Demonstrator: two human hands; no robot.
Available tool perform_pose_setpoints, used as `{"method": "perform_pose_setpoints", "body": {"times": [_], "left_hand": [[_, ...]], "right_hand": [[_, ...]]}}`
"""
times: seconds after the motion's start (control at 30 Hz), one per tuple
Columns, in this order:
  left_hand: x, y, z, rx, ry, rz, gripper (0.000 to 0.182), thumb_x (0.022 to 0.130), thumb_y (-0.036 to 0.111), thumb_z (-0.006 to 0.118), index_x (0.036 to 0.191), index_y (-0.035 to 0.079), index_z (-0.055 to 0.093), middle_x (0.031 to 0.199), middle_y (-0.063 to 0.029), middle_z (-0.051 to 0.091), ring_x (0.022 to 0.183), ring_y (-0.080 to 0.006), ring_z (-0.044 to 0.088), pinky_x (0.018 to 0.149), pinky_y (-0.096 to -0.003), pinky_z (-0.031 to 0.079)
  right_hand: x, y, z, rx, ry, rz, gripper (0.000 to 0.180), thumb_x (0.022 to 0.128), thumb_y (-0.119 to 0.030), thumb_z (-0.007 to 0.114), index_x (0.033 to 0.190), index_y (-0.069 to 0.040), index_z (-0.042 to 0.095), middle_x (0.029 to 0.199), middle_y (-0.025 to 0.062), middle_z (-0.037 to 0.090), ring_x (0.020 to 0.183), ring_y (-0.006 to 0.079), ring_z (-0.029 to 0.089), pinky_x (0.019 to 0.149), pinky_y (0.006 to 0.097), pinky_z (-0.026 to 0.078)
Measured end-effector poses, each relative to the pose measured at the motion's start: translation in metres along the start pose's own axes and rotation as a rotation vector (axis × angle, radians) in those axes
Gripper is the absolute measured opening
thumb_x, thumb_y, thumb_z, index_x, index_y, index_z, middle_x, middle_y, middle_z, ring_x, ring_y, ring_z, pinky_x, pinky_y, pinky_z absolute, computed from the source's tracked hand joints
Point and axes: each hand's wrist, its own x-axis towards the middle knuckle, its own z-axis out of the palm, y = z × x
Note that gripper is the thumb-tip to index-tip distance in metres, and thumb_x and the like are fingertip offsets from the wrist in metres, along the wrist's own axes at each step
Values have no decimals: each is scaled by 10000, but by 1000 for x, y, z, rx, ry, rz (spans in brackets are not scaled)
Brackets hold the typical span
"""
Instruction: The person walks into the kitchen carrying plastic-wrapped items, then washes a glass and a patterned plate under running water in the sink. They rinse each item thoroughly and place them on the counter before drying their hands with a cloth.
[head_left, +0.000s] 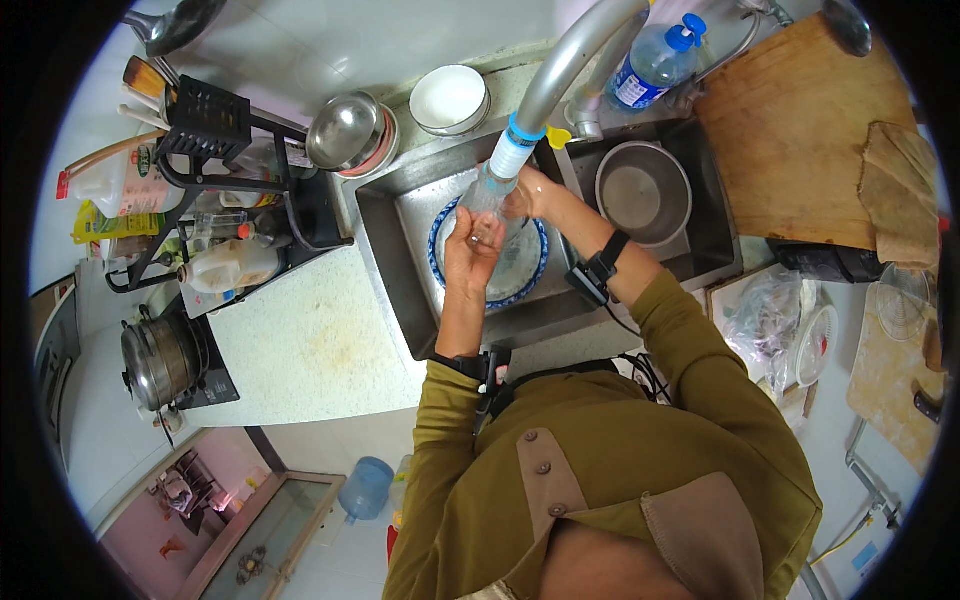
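Observation:
Both hands are over the left basin of a steel sink (401, 289), just below the faucet's white ribbed nozzle (508, 156). My left hand (472, 251) is palm up with bent fingers. My right hand (531, 193) reaches in from the right, its fingers partly hidden behind the nozzle and the water. Something clear and glossy (486, 196) lies between the hands; whether it is only running water or also a glass vessel, I cannot tell. Beneath them rests a large round dish with a blue-patterned rim (541, 274), which seems to hold water.
A steel pot (643, 193) sits in the right basin. Behind the sink stand white bowls (448, 97), steel bowls (346, 129) and a blue-capped pump bottle (652, 64). A wooden board (802, 135) leans at right. On the left are a black rack (289, 176) with bottles and a lidded pot (161, 364).

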Motion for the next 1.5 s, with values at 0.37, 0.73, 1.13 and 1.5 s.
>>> {"method": "perform_pose_setpoints", "body": {"times": [0.37, 0.73, 1.13, 1.5], "left_hand": [[17, -11, 13, 117, 184, -2, 268, 901, 334, 514, 1074, 131, 535, 1020, -47, 585, 940, -184, 553, 781, -350, 424], [-12, -11, 29, 2144, 65, 855, 164, 754, 170, 636, 872, 58, 616, 673, -158, 618, 634, -312, 611, 646, -414, 461], [-19, 7, 16, 641, 120, 317, 728, 762, -41, 540, 1391, 99, 201, 1296, -245, 377, 1067, -314, 507, 781, -410, 483], [2, 2, -4, 1143, -143, 121, 560, 766, -34, 405, 1312, 56, 323, 1043, -128, 548, 740, -228, 596, 470, -328, 491]], "right_hand": [[-61, 14, 94, -1563, 595, -633, 527, 729, -370, 608, 1118, -17, 560, 1165, 235, 503, 1009, 398, 537, 757, 474, 468], [-54, 4, 69, -569, 185, 121, 388, 851, -290, 514, 1182, -87, 507, 913, 87, 599, 757, 221, 603, 557, 408, 529], [-46, 36, 52, -624, 441, -380, 435, 733, -4, 556, 1157, -102, 553, 1019, 157, 617, 907, 309, 624, 611, 394, 556], [-20, 25, 66, -2181, -228, -1388, 120, 757, -193, 567, 791, -104, 640, 794, 112, 647, 725, 277, 635, 579, 390, 495]]}}
